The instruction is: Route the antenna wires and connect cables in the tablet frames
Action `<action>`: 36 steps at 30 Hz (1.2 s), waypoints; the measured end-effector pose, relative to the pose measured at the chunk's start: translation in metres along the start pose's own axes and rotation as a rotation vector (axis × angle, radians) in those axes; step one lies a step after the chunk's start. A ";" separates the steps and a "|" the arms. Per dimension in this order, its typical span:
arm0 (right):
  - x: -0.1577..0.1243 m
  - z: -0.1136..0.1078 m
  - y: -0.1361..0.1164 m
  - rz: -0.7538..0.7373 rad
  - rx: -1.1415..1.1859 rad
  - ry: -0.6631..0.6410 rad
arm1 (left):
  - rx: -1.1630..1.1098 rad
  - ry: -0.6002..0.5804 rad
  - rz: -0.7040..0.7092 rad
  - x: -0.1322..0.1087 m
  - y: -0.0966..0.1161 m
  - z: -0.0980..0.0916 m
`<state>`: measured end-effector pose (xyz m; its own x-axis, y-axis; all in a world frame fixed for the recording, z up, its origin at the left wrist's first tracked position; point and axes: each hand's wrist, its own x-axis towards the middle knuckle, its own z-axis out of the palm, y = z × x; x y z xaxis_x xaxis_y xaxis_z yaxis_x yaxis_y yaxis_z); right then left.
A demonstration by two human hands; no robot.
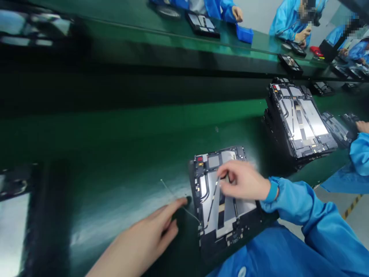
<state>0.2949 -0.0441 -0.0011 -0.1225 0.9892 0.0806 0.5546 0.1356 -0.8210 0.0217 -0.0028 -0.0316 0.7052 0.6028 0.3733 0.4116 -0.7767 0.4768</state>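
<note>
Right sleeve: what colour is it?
Blue; the sleeve shows best in the head view.

the one camera sits on the person's head. it looks forward and down, tipped sideways, so the green table [115,134] slants across the picture. the left hand [150,234] and right hand [245,181] are very close, low in the view. other workers [284,19] sit far off, up top.

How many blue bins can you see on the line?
1. The blue bin sits on the far bench, at the top of the view, beside a co-worker's hand and an open tablet. More may be hidden outside the frame.
</note>
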 end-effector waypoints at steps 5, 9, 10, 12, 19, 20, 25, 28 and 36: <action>0.005 0.030 -0.030 -0.160 -0.273 -0.464 | 0.149 0.220 -0.128 -0.017 0.031 0.003; 0.000 0.028 -0.038 -0.212 -0.191 -0.520 | 0.056 0.207 -0.081 -0.004 0.069 -0.009; -0.002 0.026 -0.038 -0.215 -0.165 -0.511 | 0.025 0.171 -0.055 0.000 0.075 -0.010; -0.005 0.021 -0.036 -0.206 -0.144 -0.453 | -0.016 0.145 -0.124 0.009 0.083 -0.009; -0.001 -0.005 -0.019 -0.229 -0.036 -0.468 | -0.298 0.216 -0.606 0.013 0.082 0.011; 0.000 -0.009 -0.017 -0.247 -0.036 -0.470 | -0.413 0.180 -0.677 0.010 0.081 0.014; 0.010 -0.008 -0.011 -0.383 -0.127 -0.412 | -0.930 -0.072 -0.838 0.002 0.078 0.027; 0.016 0.001 -0.009 -0.416 -0.180 -0.400 | -0.990 -0.025 -0.897 0.003 0.078 0.032; 0.028 0.004 -0.001 -0.393 -0.127 -0.372 | -0.964 0.022 -0.953 0.014 0.077 0.032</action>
<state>0.2871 -0.0165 -0.0001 -0.6100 0.7794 0.1428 0.5006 0.5188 -0.6930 0.0816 -0.0602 -0.0148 0.3624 0.8397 -0.4044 0.1599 0.3714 0.9146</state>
